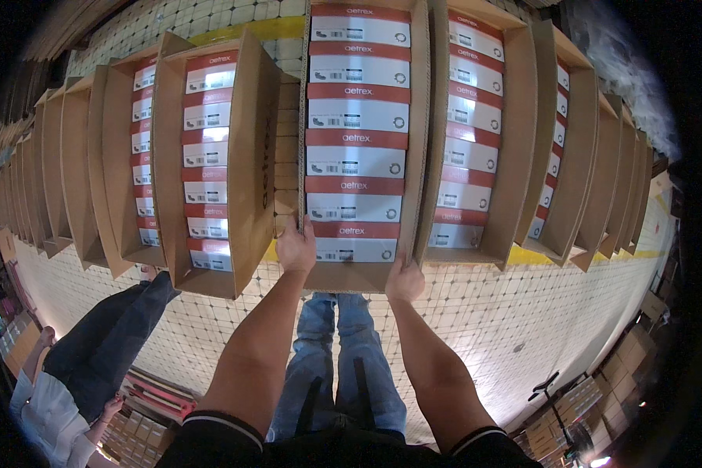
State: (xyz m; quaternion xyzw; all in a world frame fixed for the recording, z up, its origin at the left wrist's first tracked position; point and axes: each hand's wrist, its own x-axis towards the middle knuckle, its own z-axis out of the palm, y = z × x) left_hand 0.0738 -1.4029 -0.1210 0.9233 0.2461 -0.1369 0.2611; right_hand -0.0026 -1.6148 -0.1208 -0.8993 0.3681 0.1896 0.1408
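The floor (515,312) is pale tile, dotted with small dark squares; yellow stripes (246,30) run across it; open brown cartons (253,156) stand along it in a long row.

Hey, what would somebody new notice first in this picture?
Probably the brown carton at the centre, with its column of red-and-white boxes. The left hand and right hand are at its sides, toward the near end. Lower left, another person wears dark trousers.
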